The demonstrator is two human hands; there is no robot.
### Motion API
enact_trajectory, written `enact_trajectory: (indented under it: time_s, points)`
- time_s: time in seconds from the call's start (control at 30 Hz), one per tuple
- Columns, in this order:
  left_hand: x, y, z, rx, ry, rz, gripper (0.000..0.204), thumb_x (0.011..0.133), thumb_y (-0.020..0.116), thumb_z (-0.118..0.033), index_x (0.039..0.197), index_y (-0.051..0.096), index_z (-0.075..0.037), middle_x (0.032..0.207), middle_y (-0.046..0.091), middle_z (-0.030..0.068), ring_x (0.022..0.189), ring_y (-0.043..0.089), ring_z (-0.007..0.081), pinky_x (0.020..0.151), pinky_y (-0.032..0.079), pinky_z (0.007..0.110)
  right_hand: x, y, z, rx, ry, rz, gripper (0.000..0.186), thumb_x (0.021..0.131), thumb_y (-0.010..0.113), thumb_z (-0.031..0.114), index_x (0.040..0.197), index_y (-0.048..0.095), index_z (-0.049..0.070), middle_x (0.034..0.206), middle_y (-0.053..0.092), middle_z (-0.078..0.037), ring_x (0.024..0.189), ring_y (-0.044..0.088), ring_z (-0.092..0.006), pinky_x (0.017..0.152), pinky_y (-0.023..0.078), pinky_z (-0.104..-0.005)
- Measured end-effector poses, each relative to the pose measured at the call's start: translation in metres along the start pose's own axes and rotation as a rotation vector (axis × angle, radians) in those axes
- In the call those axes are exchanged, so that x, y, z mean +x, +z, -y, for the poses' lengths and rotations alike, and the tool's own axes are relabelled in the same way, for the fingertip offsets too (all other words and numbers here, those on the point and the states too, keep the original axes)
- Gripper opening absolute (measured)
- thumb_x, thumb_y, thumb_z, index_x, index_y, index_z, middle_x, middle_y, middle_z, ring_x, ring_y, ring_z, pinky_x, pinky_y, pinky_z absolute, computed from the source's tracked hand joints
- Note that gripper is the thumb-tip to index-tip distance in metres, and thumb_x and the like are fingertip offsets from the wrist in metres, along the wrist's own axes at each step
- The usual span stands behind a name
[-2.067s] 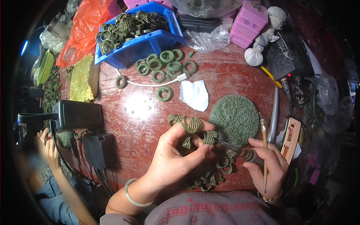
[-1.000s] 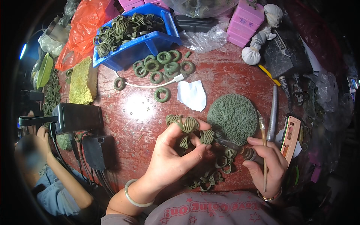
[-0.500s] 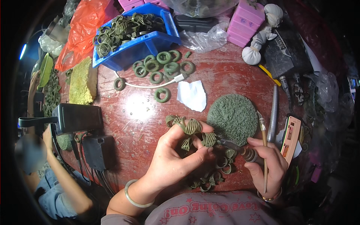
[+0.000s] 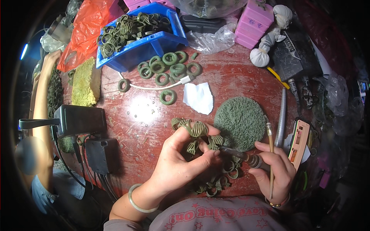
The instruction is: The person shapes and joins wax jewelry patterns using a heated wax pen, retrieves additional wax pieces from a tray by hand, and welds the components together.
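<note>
My left hand point(image 4: 175, 165) is closed round several olive-green, openwork ring pieces point(image 4: 198, 129) with ribbed, curved shapes, held near the middle of the bench. My right hand point(image 4: 275, 173) grips a dark pen-like tool point(image 4: 242, 154), whose metal end points into the pieces at my left thumb; their exact contact is too small to tell. A thin brush point(image 4: 271, 146) stands across the fingers of the same hand. Just beyond lies a round, rough green pad point(image 4: 239, 119). Below the held pieces, more green ring pieces point(image 4: 216, 186) lie on the red tabletop point(image 4: 138, 161).
A filled blue bin point(image 4: 158, 40), loose green rings point(image 4: 167, 96), white paper point(image 4: 197, 96) and yellow sponge point(image 4: 84, 82) lie beyond. Black boxes point(image 4: 79, 117) with cables are left. A metal rod point(image 4: 280, 115) and pink case point(image 4: 298, 142) are right. A co-worker's arm point(image 4: 43, 107) reaches along the left.
The co-worker's arm has swung up and away toward the far left, near the red bag. My two hands and what they hold have barely moved.
</note>
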State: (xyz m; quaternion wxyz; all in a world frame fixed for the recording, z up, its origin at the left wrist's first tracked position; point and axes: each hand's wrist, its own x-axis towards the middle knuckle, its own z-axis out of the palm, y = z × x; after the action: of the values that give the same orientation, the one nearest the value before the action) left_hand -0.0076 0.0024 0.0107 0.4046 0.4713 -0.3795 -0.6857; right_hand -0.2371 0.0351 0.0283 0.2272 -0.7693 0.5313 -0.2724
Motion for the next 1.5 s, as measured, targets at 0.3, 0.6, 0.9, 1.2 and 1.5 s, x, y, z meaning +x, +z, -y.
enact_trajectory:
  time_s: [0.3, 0.6, 0.9, 1.2, 1.5]
  points:
    - [0.0003, -0.0005, -0.0011, -0.009, -0.018, 0.029, 0.036, 0.084, 0.065, 0.008, 0.118, 0.057, -0.001, 0.081, 0.058, -0.0029, 0.072, 0.054, 0.0016, 0.065, 0.045, 0.017, 0.0015, 0.0009, 0.001, -0.005, 0.005, -0.002, 0.039, 0.077, 0.079, 0.021, 0.096, 0.06, -0.006, 0.104, 0.066, -0.022, 0.088, 0.068, -0.0302, 0.075, 0.057, -0.0355]
    - [-0.0003, 0.0001, 0.0018, 0.016, 0.017, 0.035, 0.035, 0.084, 0.065, 0.007, 0.117, 0.057, 0.0, 0.083, 0.058, -0.0028, 0.073, 0.055, 0.0019, 0.066, 0.046, 0.017, 0.0004, 0.0021, 0.0006, 0.011, 0.002, -0.027, 0.039, 0.077, 0.079, 0.02, 0.098, 0.06, -0.006, 0.104, 0.066, -0.022, 0.085, 0.068, -0.0291, 0.073, 0.057, -0.0347]
    - [-0.0006, 0.0002, 0.0006, -0.018, -0.001, 0.015, 0.036, 0.083, 0.066, 0.008, 0.118, 0.058, -0.001, 0.085, 0.058, -0.003, 0.073, 0.054, 0.0014, 0.066, 0.045, 0.017, -0.0003, 0.0018, -0.0017, 0.005, -0.018, -0.03, 0.039, 0.078, 0.079, 0.023, 0.097, 0.059, -0.006, 0.103, 0.066, -0.022, 0.085, 0.068, -0.0296, 0.073, 0.057, -0.0351]
    - [-0.0002, 0.0008, 0.0003, -0.042, -0.02, -0.007, 0.037, 0.083, 0.067, 0.008, 0.118, 0.058, -0.001, 0.085, 0.058, -0.0036, 0.074, 0.053, 0.001, 0.066, 0.044, 0.016, 0.0005, 0.0005, -0.0003, 0.003, -0.004, -0.013, 0.04, 0.077, 0.079, 0.024, 0.096, 0.059, -0.006, 0.103, 0.066, -0.022, 0.088, 0.068, -0.0313, 0.076, 0.057, -0.0366]
    - [-0.0006, 0.0014, -0.0016, 0.003, -0.017, 0.029, 0.036, 0.083, 0.066, 0.008, 0.117, 0.058, -0.001, 0.088, 0.058, -0.0027, 0.076, 0.053, 0.0013, 0.067, 0.046, 0.017, -0.0001, 0.002, 0.0003, -0.005, 0.0, -0.022, 0.04, 0.077, 0.08, 0.022, 0.098, 0.06, -0.006, 0.104, 0.066, -0.022, 0.087, 0.068, -0.0309, 0.075, 0.057, -0.0364]
